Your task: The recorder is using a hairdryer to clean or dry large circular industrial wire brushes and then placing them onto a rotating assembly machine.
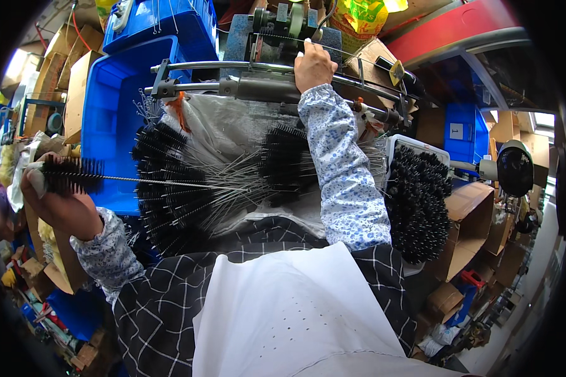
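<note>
My left hand (53, 191), out at the left, is closed around the bristle end of a black wire brush (75, 175). Its twisted metal stem (176, 183) points right, over the pile. My right hand (314, 67) reaches up to the bench machine (283, 22), above its steel rails. The fingertips are curled at a thin wire (349, 51) running across the machine; the palm side is hidden. Between my arms, many black brushes lie in bunches: one at left (166, 188), another in the middle (283, 154), stems crossing over a pale sheet (223, 122).
A blue bin (110, 100) stands left of the pile, with another blue crate (160, 25) behind it. At right, a white-rimmed tray (421, 146) holds dense black brushes (418, 207). Beyond are a cardboard box (468, 220) and a black lamp head (516, 168).
</note>
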### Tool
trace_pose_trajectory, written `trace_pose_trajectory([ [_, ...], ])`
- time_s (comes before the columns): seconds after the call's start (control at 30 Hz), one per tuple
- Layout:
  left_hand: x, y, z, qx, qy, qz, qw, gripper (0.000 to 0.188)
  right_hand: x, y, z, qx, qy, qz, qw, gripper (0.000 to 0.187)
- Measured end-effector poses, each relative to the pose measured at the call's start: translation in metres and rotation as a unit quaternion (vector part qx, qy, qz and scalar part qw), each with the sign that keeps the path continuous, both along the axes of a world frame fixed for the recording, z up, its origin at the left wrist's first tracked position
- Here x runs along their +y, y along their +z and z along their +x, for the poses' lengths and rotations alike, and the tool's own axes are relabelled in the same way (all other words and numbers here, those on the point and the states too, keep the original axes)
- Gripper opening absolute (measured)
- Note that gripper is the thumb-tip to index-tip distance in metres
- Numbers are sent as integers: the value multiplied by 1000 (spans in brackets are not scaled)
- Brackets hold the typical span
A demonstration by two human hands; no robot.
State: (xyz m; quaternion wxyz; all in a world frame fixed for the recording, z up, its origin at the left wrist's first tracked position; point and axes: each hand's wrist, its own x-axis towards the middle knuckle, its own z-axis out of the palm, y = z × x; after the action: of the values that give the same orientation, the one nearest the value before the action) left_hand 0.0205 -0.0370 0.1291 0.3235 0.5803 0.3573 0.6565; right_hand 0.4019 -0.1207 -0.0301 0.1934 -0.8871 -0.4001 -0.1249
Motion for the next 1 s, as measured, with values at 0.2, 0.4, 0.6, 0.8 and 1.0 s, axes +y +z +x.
trace_pose_trajectory([
  [0.2, -9, 1, 9, 84, 64, 20, 994, 21, -29, 6, 34, 52, 1, -29, 998, 36],
  [0.4, -9, -22, 44, 34, -98, -95, 990, 18, -53, 14, 88, 83, -26, -96, 992, 29],
  [0.6, -16, -36, 82, 66, -314, -176, 931, 17, -72, 12, 138, 27, 26, -247, 968, 26],
  [0.8, -21, -44, 88, 63, -379, -234, 893, 18, -149, 75, 85, 357, 199, -70, 910, 20],
  [1.0, -37, -39, 102, 82, -389, -214, 892, 13, -181, 100, 6, 536, 182, 103, 818, 21],
])
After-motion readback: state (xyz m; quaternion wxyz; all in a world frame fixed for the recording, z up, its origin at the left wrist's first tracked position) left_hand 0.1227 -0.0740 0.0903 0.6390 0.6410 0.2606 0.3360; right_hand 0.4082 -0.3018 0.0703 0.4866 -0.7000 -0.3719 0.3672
